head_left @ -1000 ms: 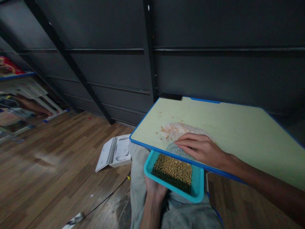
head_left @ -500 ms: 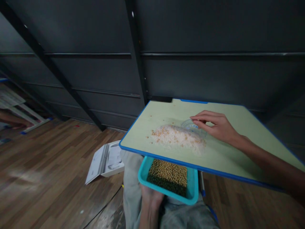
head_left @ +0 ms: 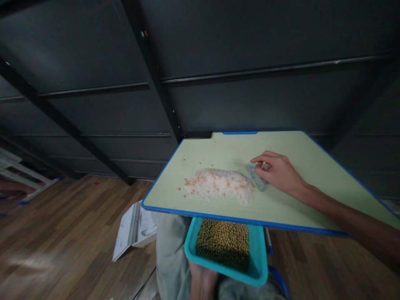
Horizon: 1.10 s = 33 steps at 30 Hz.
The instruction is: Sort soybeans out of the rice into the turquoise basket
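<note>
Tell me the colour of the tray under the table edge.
Turquoise tray, seen in the head view.

The right hand (head_left: 279,171), which lay at the near edge of the tabletop (head_left: 312,154) a second ago, is now drawn back past the grain pile (head_left: 218,185). The clear scraper (head_left: 256,176), earlier flat under the fingers, is now tilted up on edge at the pile's right end.

My right grip (head_left: 278,171) pinches a small clear plastic piece (head_left: 256,175) on the green surface (head_left: 312,162), just right of the pile of white grains (head_left: 220,185). Nearer me, below the surface's edge, my left grip (head_left: 203,281) supports the teal tray (head_left: 261,266) of beans (head_left: 223,243).
</note>
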### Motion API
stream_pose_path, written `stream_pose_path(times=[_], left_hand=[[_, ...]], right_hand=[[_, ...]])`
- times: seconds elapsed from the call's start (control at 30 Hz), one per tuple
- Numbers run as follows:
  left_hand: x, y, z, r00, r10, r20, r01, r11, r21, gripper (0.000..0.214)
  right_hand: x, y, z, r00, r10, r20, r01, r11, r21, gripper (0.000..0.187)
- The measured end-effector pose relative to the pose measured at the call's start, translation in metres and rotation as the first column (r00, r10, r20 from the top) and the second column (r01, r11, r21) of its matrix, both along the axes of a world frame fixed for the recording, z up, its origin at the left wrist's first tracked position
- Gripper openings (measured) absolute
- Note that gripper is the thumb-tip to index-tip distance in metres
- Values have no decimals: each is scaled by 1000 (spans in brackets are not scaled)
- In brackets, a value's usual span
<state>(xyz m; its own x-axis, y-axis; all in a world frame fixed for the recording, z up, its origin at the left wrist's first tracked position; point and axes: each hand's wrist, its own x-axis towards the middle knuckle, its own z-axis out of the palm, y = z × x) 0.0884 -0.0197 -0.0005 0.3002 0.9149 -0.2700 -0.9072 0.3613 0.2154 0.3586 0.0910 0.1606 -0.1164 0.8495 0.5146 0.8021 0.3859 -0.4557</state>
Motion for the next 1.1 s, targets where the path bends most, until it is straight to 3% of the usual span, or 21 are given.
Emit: stream_pose_path(times=[0.17,0.27,0.57,0.87,1.1], left_hand=[[-2,2,6,989,27,-146,-52,983,-174,29],[-1,3,9,984,77,-158,-107,976,-190,29],[1,0,20,1000,10,5,-9,986,-167,32],[5,2,15,993,93,72,-72,965,-251,26],[8,4,26,995,85,50,-70,964,-256,25]], right_hand=[[-2,-3,-1,999,-37,-15,36,999,-18,17],[-6,-5,-4,999,-28,-42,26,999,-47,17],[-19,-4,-11,987,8,-159,-14,999,-37,16],[-41,-3,3,988,34,-150,-31,999,23,15],[-57,-1,6,991,76,-114,-72,996,43,17]])
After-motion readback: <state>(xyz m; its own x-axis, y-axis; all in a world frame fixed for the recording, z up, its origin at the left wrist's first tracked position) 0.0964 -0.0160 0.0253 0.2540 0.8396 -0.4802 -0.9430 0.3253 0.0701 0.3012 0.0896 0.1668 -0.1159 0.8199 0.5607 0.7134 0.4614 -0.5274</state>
